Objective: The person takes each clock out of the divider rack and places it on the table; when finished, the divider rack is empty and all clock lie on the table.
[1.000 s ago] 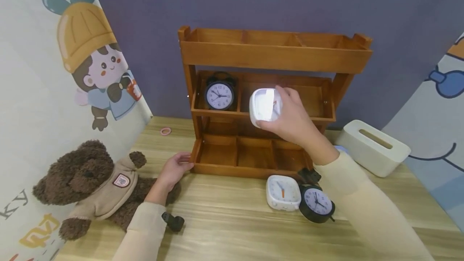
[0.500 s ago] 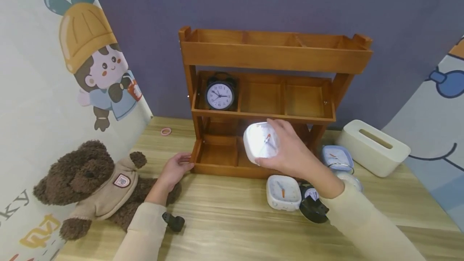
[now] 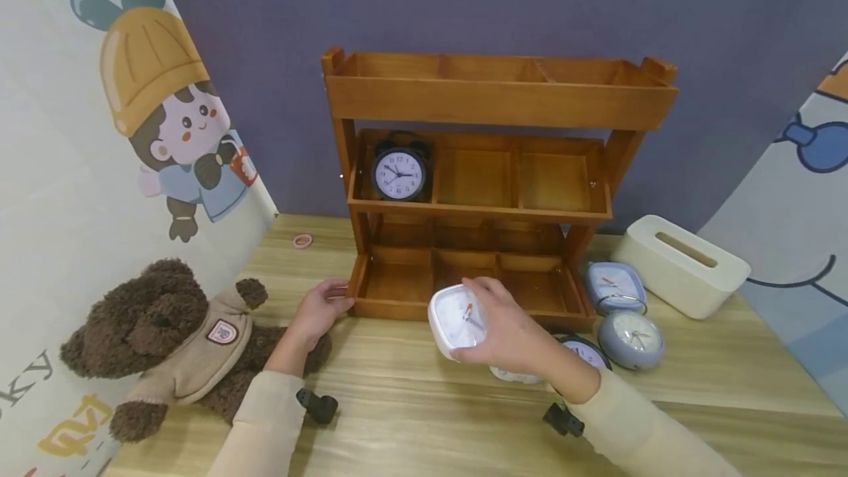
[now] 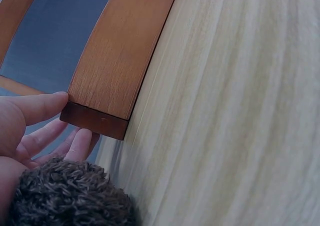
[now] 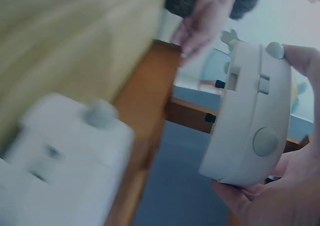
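Observation:
My right hand [image 3: 506, 326] grips a white square alarm clock [image 3: 457, 319] by its right side, in front of the lowest tier of the brown wooden rack [image 3: 497, 101]. The clock's face, with an orange hand, is tilted upward in the head view. In the right wrist view, knobs and a switch show on the held clock [image 5: 250, 116]. My left hand [image 3: 320, 313] holds the rack's lower front left corner, thumb and fingers on either side of the corner block [image 4: 95, 121]. A black twin-bell alarm clock [image 3: 400, 174] stands in the middle tier's left compartment.
Behind my right hand are a second white clock [image 3: 513, 375] and a black clock [image 3: 586, 352], both partly hidden. A grey round clock [image 3: 631, 340], a blue clock [image 3: 616, 285] and a tissue box [image 3: 682, 263] stand right. A teddy bear [image 3: 179, 337] and pink ring [image 3: 302, 241] lie left.
My right hand has brought the white alarm clock down and slightly left, from the middle tier to the lowest tier's front edge. The left hand has stayed at the rack's corner.

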`<state>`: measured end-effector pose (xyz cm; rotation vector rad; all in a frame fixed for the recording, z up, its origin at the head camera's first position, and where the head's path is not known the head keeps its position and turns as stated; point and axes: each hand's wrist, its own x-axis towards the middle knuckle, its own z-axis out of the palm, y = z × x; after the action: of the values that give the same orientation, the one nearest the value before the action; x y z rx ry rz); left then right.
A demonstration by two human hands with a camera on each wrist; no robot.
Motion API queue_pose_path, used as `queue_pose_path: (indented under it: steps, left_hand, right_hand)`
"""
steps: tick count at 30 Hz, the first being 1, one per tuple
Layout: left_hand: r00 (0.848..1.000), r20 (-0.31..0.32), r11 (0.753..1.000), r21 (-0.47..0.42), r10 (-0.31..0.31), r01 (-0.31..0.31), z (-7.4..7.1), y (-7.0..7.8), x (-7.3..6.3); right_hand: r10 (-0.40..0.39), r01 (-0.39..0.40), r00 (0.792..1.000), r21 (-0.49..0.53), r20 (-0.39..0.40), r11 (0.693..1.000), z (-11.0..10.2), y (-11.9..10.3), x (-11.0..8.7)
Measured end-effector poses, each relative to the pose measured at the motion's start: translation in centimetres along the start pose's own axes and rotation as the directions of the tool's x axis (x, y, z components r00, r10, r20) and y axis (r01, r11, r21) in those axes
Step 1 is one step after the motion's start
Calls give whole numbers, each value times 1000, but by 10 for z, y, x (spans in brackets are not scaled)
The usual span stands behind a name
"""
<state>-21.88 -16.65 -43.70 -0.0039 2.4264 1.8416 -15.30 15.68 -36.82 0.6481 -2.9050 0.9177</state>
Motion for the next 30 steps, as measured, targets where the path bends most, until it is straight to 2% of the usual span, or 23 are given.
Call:
queue_pose_path:
  steps: [6,13,30]
  left_hand:
    - [1000,-10,1000,-9,13,-13,0,-1,0]
    - [1000,-18,1000,5,13,-13,-1,-1,-1]
    - [1000,-17,1000,-3,18,-19,0,-1,-1]
  right_hand:
    - [-6,5,999,32,31,999,24,10,-5]
    - [-4,3,998,13,56,1000,44,21,-3]
    - [32,-24,995,-87,97,996,61,24,3]
